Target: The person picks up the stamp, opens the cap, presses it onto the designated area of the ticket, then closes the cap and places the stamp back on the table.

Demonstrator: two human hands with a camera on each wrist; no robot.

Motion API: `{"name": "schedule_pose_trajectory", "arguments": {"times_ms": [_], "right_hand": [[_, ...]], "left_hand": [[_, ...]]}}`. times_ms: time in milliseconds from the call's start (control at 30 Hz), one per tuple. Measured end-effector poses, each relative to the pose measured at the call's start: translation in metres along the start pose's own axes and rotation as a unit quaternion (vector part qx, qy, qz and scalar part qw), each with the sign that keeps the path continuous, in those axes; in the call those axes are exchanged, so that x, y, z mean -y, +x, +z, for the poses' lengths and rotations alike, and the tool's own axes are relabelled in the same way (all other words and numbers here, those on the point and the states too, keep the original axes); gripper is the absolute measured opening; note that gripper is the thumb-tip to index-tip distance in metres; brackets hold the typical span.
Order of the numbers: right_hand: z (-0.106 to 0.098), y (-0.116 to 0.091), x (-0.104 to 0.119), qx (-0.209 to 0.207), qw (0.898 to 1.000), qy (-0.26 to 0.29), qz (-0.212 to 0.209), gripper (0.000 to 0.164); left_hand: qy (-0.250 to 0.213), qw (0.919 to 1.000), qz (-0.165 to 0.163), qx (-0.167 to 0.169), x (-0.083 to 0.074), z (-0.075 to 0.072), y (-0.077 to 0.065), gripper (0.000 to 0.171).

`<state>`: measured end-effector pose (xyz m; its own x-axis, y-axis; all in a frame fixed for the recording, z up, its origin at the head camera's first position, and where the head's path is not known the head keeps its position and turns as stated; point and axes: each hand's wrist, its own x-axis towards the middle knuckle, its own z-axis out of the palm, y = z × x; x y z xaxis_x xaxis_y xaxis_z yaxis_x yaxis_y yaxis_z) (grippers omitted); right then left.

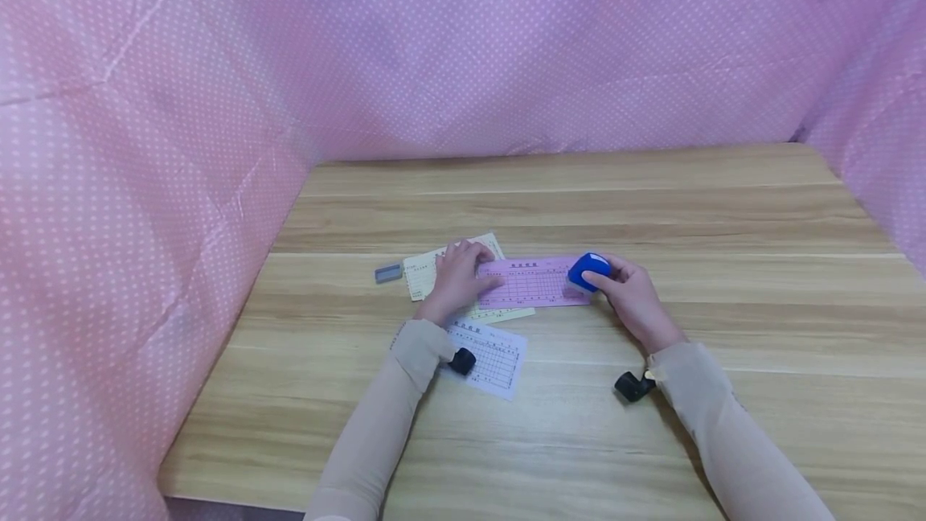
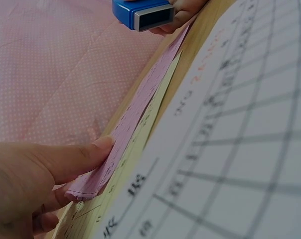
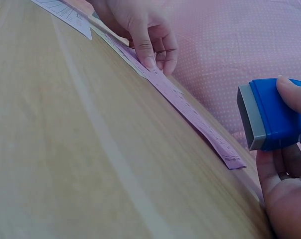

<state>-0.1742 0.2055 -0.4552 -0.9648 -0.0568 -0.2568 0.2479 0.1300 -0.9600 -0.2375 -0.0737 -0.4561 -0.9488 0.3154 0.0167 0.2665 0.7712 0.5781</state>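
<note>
My right hand (image 1: 637, 300) grips a blue stamp (image 1: 587, 272) over the right end of a pink receipt slip (image 1: 535, 284). In the right wrist view the stamp's grey-edged, dark face points left, raised off the paper. At the slip's other end my left hand (image 1: 459, 280) rests with the thumb straight on the paper and the other fingers bent at its far edge. Yellow slips (image 1: 419, 276) lie partly under the pink one and the left hand. Nearer, a white printed slip (image 1: 499, 360) is partly covered by the left wrist.
A small grey rectangular piece (image 1: 388, 272) lies left of the yellow slips. Everything is on a wood-grain table (image 1: 579, 441), with pink dotted cloth (image 1: 506, 47) hanging behind it and at the sides. Black wrist cameras (image 1: 634, 386) jut from both cuffs.
</note>
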Motion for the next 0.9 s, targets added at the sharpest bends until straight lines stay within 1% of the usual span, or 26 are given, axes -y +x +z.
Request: {"name": "schedule_pose_trajectory", "arguments": {"times_ms": [167, 367, 633, 767, 900], "right_hand": [[0.0003, -0.0009, -0.0001, -0.001, 1.0, 0.013, -0.001, 0.065], [0.0004, -0.0007, -0.0004, -0.001, 1.0, 0.021, -0.003, 0.066], [0.0008, 0.0003, -0.0013, -0.007, 1.0, 0.023, 0.0, 0.066], [0.0006, 0.0006, -0.0018, -0.008, 1.0, 0.019, -0.002, 0.066], [0.0003, 0.0007, -0.002, -0.007, 1.0, 0.015, -0.004, 0.066]], "left_hand": [[-0.008, 0.9999, -0.004, 0.005, 0.0005, 0.0003, 0.0, 0.041], [0.001, 0.9999, -0.009, 0.013, -0.0003, -0.0003, -0.0002, 0.037], [0.005, 0.9999, 0.002, 0.011, -0.0019, -0.0017, -0.0007, 0.029], [-0.002, 0.9999, 0.009, 0.01, -0.0026, -0.0024, -0.0009, 0.022], [-0.016, 0.9998, 0.008, 0.008, -0.0028, -0.0025, -0.0007, 0.017]]}}
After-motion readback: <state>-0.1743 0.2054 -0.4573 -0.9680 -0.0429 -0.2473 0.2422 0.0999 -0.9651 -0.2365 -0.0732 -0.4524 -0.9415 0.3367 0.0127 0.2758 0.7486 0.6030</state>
